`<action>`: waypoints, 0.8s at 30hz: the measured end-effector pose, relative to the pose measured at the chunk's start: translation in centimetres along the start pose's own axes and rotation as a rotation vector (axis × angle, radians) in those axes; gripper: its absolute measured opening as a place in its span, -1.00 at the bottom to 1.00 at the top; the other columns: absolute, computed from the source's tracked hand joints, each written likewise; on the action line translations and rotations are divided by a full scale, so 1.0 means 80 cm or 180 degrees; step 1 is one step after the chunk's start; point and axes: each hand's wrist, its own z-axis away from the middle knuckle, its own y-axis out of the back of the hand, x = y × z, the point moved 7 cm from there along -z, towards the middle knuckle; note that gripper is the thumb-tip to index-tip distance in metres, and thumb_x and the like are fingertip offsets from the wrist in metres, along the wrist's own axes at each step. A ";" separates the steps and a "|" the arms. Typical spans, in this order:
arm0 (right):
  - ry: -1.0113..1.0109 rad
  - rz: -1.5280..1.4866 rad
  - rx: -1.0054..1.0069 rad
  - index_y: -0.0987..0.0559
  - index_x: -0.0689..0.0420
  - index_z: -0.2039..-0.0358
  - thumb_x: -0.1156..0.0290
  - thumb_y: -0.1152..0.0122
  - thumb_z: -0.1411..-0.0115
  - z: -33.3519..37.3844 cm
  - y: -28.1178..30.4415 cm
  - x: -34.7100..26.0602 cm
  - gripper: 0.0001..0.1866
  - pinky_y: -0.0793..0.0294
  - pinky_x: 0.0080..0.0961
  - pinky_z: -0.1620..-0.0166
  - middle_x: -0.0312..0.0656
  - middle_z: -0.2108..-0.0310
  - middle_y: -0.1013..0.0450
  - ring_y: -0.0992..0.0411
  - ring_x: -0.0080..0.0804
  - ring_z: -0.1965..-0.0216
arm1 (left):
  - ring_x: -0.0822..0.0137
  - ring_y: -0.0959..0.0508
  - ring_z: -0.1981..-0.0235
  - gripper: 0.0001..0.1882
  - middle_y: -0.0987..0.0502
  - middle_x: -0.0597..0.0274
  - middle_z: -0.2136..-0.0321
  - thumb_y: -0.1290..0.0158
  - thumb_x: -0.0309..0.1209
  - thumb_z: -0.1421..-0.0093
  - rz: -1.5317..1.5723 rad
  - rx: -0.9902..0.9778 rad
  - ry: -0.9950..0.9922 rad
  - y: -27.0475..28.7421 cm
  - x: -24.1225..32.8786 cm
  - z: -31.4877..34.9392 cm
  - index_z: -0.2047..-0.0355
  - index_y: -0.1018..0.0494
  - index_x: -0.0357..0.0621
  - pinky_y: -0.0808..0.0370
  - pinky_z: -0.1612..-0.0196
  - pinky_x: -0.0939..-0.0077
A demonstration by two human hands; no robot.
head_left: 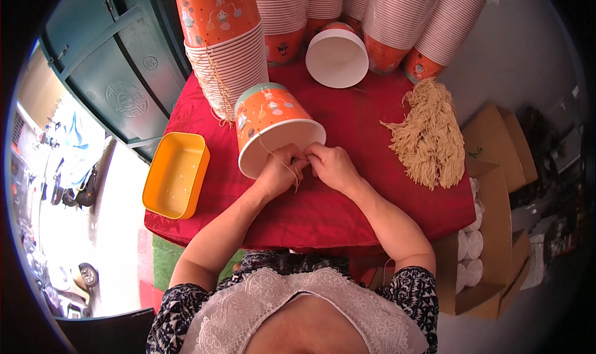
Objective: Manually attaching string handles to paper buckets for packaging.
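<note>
An orange paper bucket with a green band and printed figures lies tilted on the red-covered table, its white rim toward me. My left hand is closed at the near rim of the bucket, with a thin tan string running across the white opening into its fingers and a loose end hanging below. Close beside it, my right hand pinches at the rim's right side. What lies between the right fingertips is too small to make out. The two hands' fingertips nearly meet.
A yellow plastic tray stands at the table's left edge. Behind the bucket rises a tall stack of paper buckets, strings draped on it. Another bucket lies open toward me before more stacks. A tan string bundle lies right; cardboard boxes stand beyond.
</note>
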 end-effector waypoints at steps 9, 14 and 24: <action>0.0201 0.0291 0.0073 -0.44 0.22 0.30 0.48 0.00 -0.19 0.001 -0.002 -0.001 -0.89 -0.48 0.02 0.38 0.15 0.52 -0.50 -0.51 0.14 0.42 | 0.40 -0.46 0.69 -0.87 -0.43 0.19 0.67 -0.06 -0.53 -0.23 -0.0276 -0.0042 0.0172 -0.001 0.002 -0.002 0.41 -0.32 -0.23 -0.38 0.69 0.50; 0.0294 0.0463 -0.0012 -0.41 0.23 0.30 0.46 0.01 -0.20 -0.001 -0.007 -0.006 -0.89 -0.47 0.05 0.38 0.15 0.51 -0.50 -0.50 0.18 0.42 | 0.41 -0.44 0.71 -0.87 -0.45 0.19 0.65 -0.07 -0.47 -0.22 -0.1413 0.0624 -0.1972 0.009 0.013 -0.002 0.37 -0.33 -0.19 -0.37 0.69 0.51; 0.0258 0.0127 -0.0022 -0.42 0.21 0.28 0.45 -0.01 -0.24 0.003 0.005 -0.004 -0.89 -0.46 0.02 0.36 0.12 0.48 -0.51 -0.51 0.16 0.39 | 0.43 -0.40 0.80 -0.84 -0.44 0.17 0.71 -0.06 -0.53 -0.22 0.0438 0.0003 0.0405 0.005 0.007 -0.011 0.47 -0.33 -0.28 -0.29 0.76 0.57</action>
